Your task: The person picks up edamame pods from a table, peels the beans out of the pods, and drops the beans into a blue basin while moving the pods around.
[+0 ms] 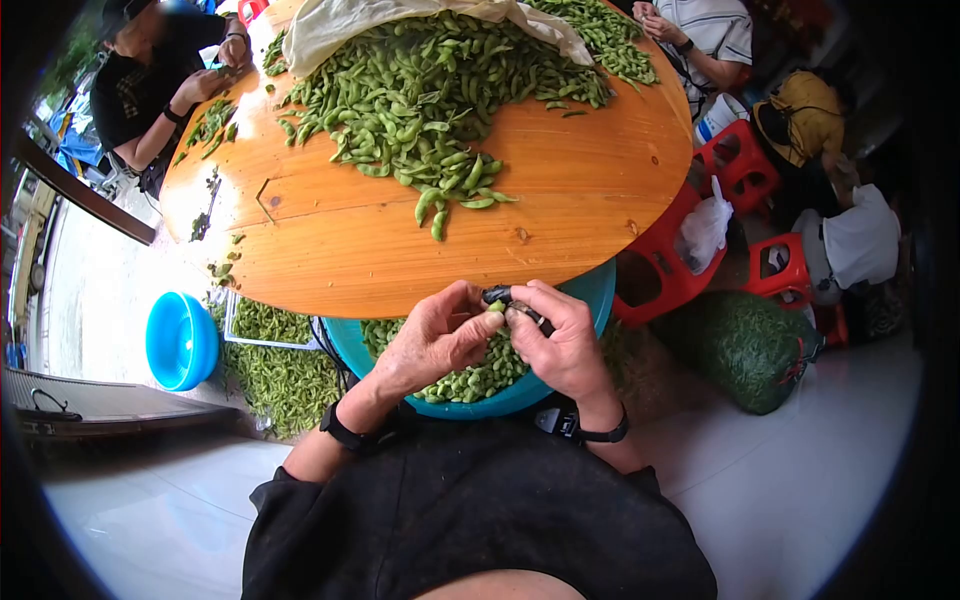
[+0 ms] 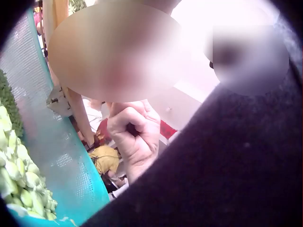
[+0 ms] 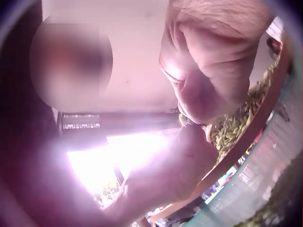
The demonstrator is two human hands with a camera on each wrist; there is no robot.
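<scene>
Head view: my left hand [image 1: 440,338] pinches a pod [image 1: 495,307], only its tip showing, pointing right toward my right hand [image 1: 568,345], which grips a dark tool [image 1: 522,313] touching that tip. Both hands meet above the basin [image 1: 598,290] of pods, just beside the worktop [image 1: 560,200] edge.

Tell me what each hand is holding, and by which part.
The left hand pinches a green bean pod between thumb and fingertips; only its end shows. The right hand grips a small dark tool, mostly hidden in the fingers.
</scene>
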